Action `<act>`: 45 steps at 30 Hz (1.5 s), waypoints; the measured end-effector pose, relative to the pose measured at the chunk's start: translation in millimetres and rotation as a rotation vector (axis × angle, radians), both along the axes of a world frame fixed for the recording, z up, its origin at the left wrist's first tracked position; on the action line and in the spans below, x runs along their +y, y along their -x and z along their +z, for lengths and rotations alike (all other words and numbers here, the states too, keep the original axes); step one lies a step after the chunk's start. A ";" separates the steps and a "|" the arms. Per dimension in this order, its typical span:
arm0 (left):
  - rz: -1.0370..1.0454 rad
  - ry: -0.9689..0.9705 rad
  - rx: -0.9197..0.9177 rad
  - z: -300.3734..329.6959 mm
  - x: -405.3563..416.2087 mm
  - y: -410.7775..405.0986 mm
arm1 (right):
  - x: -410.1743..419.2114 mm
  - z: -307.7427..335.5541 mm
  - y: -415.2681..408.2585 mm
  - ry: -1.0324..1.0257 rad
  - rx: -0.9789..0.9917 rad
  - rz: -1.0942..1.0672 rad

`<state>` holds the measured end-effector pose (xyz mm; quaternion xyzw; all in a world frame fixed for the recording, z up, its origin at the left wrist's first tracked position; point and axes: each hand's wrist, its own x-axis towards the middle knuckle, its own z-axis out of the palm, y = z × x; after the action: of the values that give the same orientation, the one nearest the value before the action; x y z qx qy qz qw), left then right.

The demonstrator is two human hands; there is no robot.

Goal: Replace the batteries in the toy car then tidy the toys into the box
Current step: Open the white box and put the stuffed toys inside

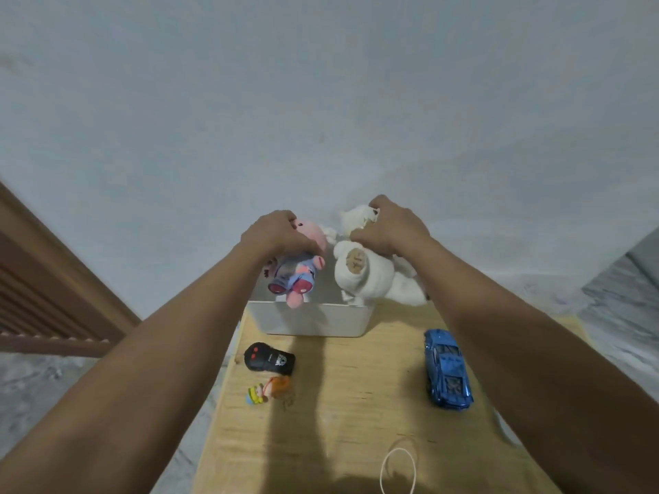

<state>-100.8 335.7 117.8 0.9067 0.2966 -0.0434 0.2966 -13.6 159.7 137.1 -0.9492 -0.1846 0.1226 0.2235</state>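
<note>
A white box (313, 320) stands at the far end of the wooden table (342, 404). Above it my left hand (274, 233) grips a pink and blue plush toy (297, 276) by its head, legs dangling over the box rim. My right hand (390, 226) grips a white plush bear (367, 276), held over the box's right side. On the table lie a blue toy car (447, 369) at the right, a black remote control (269, 358) at the left, and a small doll figure (269, 390) just below the remote.
A white cord loop (397, 468) lies near the table's front edge. A plain grey wall rises behind the box. Brown wooden slatted furniture (42, 297) stands at the left. Marbled floor shows on both sides of the narrow table.
</note>
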 end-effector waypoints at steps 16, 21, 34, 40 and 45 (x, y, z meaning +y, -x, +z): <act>0.144 -0.204 -0.051 -80.0 26.8 -12.6 | 61.6 -65.3 -2.7 -0.068 -0.130 0.029; 0.118 -0.172 0.003 -95.8 32.2 -16.1 | 75.5 -88.2 -3.0 0.009 -0.122 0.102; 0.097 -0.078 0.153 -142.0 39.8 -27.6 | 72.6 -139.9 -3.6 0.105 -0.053 0.072; 0.099 -0.048 0.226 -149.9 41.8 -31.3 | 75.9 -164.8 -11.4 0.162 0.035 0.083; 0.090 0.004 0.254 -151.6 42.8 -33.3 | 75.7 -172.3 -14.4 0.152 0.106 0.058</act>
<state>-67.5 378.5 -33.9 0.8791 0.3722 -0.1451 0.2600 0.7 235.5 -35.3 -0.9499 -0.1900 0.1928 0.1564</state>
